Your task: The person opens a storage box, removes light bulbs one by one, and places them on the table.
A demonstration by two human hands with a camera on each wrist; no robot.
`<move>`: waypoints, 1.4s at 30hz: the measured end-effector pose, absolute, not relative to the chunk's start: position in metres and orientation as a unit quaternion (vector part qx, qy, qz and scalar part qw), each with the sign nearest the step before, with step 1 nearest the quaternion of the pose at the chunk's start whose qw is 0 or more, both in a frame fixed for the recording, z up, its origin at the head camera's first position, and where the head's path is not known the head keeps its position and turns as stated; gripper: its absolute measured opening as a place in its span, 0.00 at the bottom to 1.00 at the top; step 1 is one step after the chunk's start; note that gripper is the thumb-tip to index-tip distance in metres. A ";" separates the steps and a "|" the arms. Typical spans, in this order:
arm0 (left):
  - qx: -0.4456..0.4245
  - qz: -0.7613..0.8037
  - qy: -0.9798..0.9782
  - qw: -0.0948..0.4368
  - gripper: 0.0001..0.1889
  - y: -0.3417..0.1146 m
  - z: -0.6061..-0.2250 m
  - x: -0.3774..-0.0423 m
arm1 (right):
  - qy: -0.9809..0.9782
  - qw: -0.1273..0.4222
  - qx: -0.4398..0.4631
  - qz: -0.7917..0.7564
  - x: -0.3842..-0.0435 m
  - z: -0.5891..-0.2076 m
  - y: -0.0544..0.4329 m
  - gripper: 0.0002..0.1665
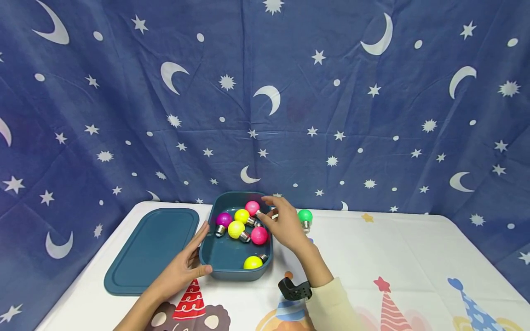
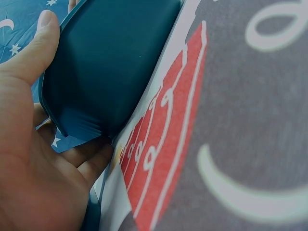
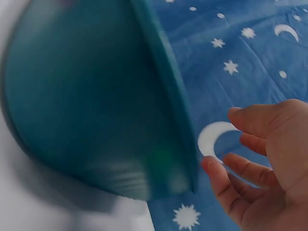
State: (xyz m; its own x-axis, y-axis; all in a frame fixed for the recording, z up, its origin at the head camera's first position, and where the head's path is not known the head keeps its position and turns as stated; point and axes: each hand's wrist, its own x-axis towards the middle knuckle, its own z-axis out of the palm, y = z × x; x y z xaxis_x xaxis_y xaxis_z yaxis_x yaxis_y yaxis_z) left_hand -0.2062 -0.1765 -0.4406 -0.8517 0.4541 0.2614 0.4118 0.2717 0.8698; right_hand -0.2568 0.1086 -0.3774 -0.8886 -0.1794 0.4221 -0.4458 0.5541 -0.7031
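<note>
A dark teal box [image 1: 225,255] holds several colored light bulbs: a purple bulb [image 1: 224,219], a yellow bulb [image 1: 236,229] among other yellow ones, an upper pink bulb [image 1: 252,208] and a lower pink bulb [image 1: 259,235]. My left hand [image 1: 180,272] rests against the box's front left corner, fingers extended along the left wall and thumb at the front rim. Over the right rim reaches my right hand [image 1: 285,225], thumb and fingers apart, its thumb tip close to the upper pink bulb's base. The right wrist view shows nothing between those fingers [image 3: 226,185].
A flat teal lid [image 1: 151,248] lies left of the box. To the right, a green bulb [image 1: 305,216] is on the white patterned tablecloth [image 1: 393,248], partly behind my right hand. A blue star-printed curtain [image 1: 298,115] hangs at the table's back edge.
</note>
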 end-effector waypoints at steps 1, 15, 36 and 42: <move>0.271 0.539 0.797 0.020 0.47 -0.176 -0.441 -0.206 | -0.867 0.151 0.189 0.436 -0.256 -0.378 0.106 0.26; 0.267 0.538 0.799 0.021 0.48 -0.176 -0.442 -0.205 | -0.891 0.107 0.254 0.359 -0.252 -0.395 0.070 0.28; 0.276 0.546 0.790 0.018 0.47 -0.178 -0.441 -0.208 | -0.948 0.054 0.264 0.168 -0.253 -0.395 0.061 0.29; 0.277 0.546 0.790 0.020 0.47 -0.178 -0.441 -0.207 | -0.943 0.060 0.281 0.167 -0.252 -0.396 0.062 0.24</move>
